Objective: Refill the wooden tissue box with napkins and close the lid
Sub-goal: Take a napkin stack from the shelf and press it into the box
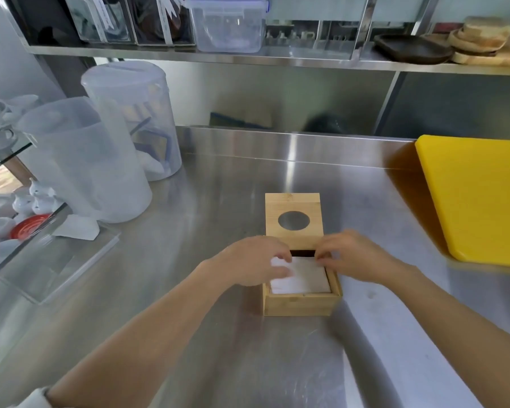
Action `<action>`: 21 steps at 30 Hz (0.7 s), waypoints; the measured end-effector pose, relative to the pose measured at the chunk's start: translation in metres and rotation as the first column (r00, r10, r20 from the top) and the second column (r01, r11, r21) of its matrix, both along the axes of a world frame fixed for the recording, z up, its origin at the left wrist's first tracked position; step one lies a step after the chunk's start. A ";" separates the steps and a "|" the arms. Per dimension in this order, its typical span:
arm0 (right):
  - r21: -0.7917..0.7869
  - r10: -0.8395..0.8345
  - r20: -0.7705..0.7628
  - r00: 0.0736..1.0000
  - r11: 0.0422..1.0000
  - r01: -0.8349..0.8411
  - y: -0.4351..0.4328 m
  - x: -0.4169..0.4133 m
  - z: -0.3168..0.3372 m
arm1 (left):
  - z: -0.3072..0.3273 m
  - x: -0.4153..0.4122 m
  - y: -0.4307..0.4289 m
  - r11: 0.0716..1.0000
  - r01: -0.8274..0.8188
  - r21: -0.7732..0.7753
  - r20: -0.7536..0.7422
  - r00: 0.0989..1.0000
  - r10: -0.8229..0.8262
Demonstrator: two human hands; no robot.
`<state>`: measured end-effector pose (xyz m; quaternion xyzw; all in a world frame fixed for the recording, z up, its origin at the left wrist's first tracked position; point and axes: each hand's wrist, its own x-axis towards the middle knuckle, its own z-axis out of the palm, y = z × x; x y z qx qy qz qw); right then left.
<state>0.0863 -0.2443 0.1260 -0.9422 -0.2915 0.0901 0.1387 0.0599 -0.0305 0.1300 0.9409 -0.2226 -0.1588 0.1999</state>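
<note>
A square wooden tissue box (302, 304) stands on the steel counter in front of me. Its lid (293, 210), with a round hole in it, is swung open and leans back behind the box. A stack of white napkins (309, 279) lies inside the box, nearly level with the rim. My left hand (253, 263) rests over the box's left side with its fingers curled on the napkins' left edge. My right hand (357, 256) is at the far right corner, its fingertips pinching the napkins' edge there.
A yellow cutting board (480, 198) lies at the right. Two tall translucent plastic containers (100, 154) stand at the left, with a clear acrylic tray (65, 260) and white ceramics beside them. A steel shelf (248, 58) with boxes and wooden plates runs overhead.
</note>
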 end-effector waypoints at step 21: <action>0.496 -0.327 -0.693 0.643 0.430 0.754 0.007 0.025 -0.025 | -0.020 0.013 -0.013 0.279 -0.774 -0.569 -0.533 0.605 0.592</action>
